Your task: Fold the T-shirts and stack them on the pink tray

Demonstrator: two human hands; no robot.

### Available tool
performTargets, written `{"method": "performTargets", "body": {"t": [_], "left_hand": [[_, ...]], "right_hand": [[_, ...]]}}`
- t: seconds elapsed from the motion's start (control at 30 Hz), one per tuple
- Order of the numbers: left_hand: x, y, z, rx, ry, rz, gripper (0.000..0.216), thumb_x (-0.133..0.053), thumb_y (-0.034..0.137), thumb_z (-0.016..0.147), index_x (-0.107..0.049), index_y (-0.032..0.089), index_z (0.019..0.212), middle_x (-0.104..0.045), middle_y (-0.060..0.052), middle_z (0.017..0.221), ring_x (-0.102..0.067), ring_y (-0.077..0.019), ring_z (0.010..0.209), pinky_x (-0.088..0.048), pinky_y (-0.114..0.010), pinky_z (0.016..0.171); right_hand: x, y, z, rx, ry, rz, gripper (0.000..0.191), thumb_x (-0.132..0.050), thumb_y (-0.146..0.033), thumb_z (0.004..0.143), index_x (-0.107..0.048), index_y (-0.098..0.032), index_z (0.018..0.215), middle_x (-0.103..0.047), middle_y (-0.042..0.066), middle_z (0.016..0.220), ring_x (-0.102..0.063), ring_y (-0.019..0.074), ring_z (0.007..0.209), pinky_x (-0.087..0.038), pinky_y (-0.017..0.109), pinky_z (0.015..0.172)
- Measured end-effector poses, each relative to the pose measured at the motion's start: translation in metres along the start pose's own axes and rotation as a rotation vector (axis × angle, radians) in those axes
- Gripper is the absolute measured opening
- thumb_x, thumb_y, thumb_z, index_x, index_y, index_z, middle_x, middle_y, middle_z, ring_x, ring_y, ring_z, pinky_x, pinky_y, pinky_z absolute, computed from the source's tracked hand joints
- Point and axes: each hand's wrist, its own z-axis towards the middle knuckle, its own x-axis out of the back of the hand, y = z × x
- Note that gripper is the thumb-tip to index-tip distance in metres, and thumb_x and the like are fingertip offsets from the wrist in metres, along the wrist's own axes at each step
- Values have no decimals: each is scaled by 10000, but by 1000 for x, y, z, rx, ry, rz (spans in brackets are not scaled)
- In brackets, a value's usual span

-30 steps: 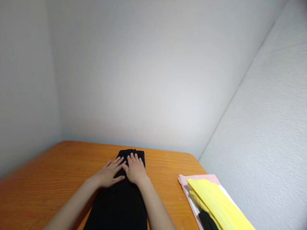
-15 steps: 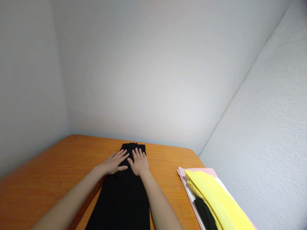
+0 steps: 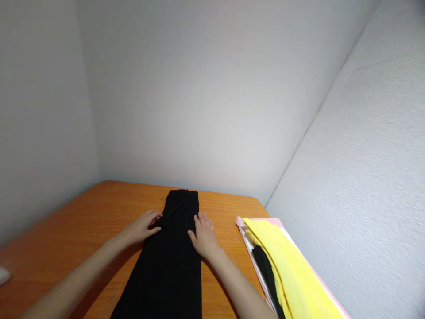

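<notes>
A long black garment (image 3: 169,261) lies lengthwise down the middle of the orange wooden table (image 3: 83,221). My left hand (image 3: 142,227) rests on its left edge with the fingers curled lightly onto the cloth. My right hand (image 3: 203,235) lies flat on its right edge, fingers stretched out. Both hands sit about a third of the way down from the garment's far end, one on each side.
A stack of folded clothes sits at the table's right edge: a yellow piece (image 3: 292,270) on top, a black one (image 3: 264,268) and a pink one (image 3: 259,220) under it. Grey walls close in behind, left and right. A pale object (image 3: 4,275) shows at the left edge.
Both hands have moved apart, from side by side on the garment's middle to its left and right edges. The view has shifted slightly, showing more of the garment.
</notes>
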Motion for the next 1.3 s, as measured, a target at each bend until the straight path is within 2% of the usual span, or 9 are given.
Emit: {"method": "performTargets", "body": {"t": [0.17,0.3,0.47,0.63,0.77,0.87,0.93,1.1,1.3], "left_hand": [[-4,4,0,-50,-31,38,376,-423,179,822,-601,179,1153,-601,-92,1119,-576,-239,1097,-442,-371,995],[1,8,-9,-102,-25,106,385,-326,265,932,-590,205,1206,-594,-90,1098,-585,-225,1032,-472,-357,930],[1,16,-16,-107,-25,190,432,-329,301,938,-584,194,1270,-630,-103,1093,-596,-250,1009,-480,-382,916],[0,34,-21,-151,39,353,469,-331,306,961,-482,222,1398,-512,-111,1438,-472,-282,1297,-361,-474,1104],[-6,51,-39,-315,-95,338,459,-352,363,985,-434,311,1434,-453,-34,1505,-402,-226,1387,-309,-435,1170],[-15,52,-58,-334,-208,319,566,-401,462,967,-255,345,1501,-306,-16,1575,-292,-230,1448,-257,-451,1195],[-19,49,-67,-305,-214,314,606,-399,489,963,-175,357,1510,-238,-14,1590,-248,-236,1460,-246,-464,1195],[-22,47,-81,-309,-208,317,612,-397,491,964,-140,375,1508,-214,-4,1590,-251,-235,1456,-259,-444,1189],[-7,72,-108,-351,-207,340,632,-418,474,960,-124,375,1511,-231,-3,1583,-302,-232,1437,-325,-401,1159]], "right_hand": [[0,-14,-30,172,-116,17,734,-294,-578,974,-227,-103,1529,-116,132,1602,-60,288,1484,-77,524,1194],[-1,-11,-36,169,-103,10,721,-285,-592,975,-202,-151,1539,-102,114,1604,-67,287,1482,-86,540,1189],[0,-8,-34,170,-107,9,711,-288,-585,978,-209,-153,1538,-114,113,1603,-61,280,1483,-68,539,1191],[14,-13,-39,214,-141,36,701,-303,-559,987,-244,-111,1524,-142,128,1599,-40,273,1484,-60,508,1198],[27,-24,-59,397,-177,90,713,-311,-586,981,-236,-136,1528,-151,104,1601,-48,244,1486,-75,460,1207],[30,-32,-78,501,-243,119,755,-325,-629,962,-217,-149,1533,-142,101,1602,-59,240,1485,-77,451,1207],[31,-34,-87,506,-261,127,754,-326,-633,961,-203,-162,1537,-142,95,1602,-65,237,1485,-71,458,1207],[38,-38,-103,492,-276,127,719,-336,-606,972,-196,-187,1539,-145,84,1602,-66,217,1486,-73,456,1209],[58,-44,-133,502,-310,180,689,-346,-567,987,-171,-203,1545,-128,76,1603,-63,206,1483,-74,428,1213]]}}
